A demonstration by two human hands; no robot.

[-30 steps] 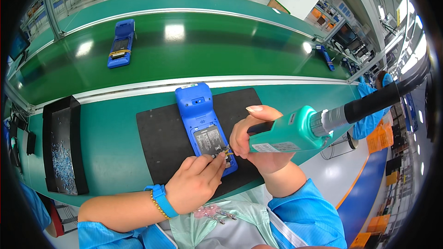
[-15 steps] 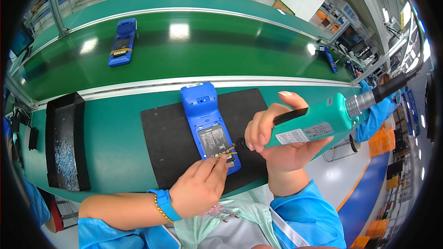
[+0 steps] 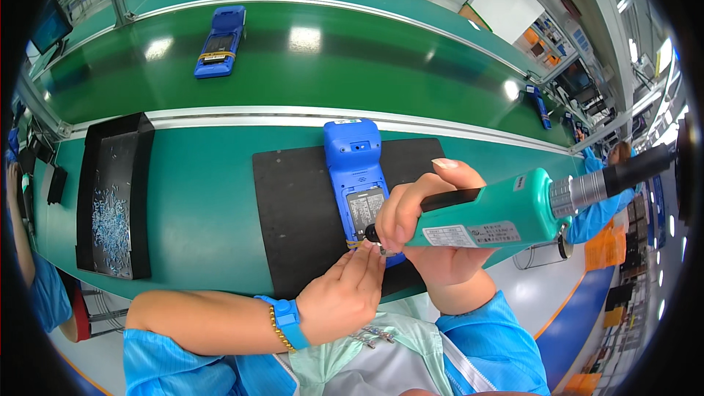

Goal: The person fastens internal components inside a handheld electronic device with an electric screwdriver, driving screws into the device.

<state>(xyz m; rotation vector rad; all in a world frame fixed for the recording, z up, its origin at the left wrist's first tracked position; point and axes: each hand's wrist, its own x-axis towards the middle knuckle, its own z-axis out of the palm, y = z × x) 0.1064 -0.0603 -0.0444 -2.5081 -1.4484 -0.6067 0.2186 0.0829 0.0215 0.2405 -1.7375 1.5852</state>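
A blue handheld device (image 3: 353,154) lies back side up on a black mat (image 3: 286,209), its battery (image 3: 367,209) showing. A yellow rubber band (image 3: 353,244) crosses its lower end. My left hand (image 3: 341,304) rests there, fingers pressed together beside the band; what they pinch, if anything, is hidden. My right hand (image 3: 447,249) is wrapped round a green electric screwdriver (image 3: 506,209), held tilted with its dark nose close to the left fingertips. The screwdriver's bit is hard to make out against the device, and my right hand covers part of the device's right side.
A black tray (image 3: 139,198) of small bluish screws stands at left. Beyond the metal rail, a second banded blue device (image 3: 220,44) lies on the green surface, with another (image 3: 539,106) far right. Other people's arms show at both sides. A cable runs from the screwdriver's rear.
The view has shifted, so the device appears farther right. The screwdriver's nose has come closer to my left fingertips and the device's lower end. Both hands stay near that end.
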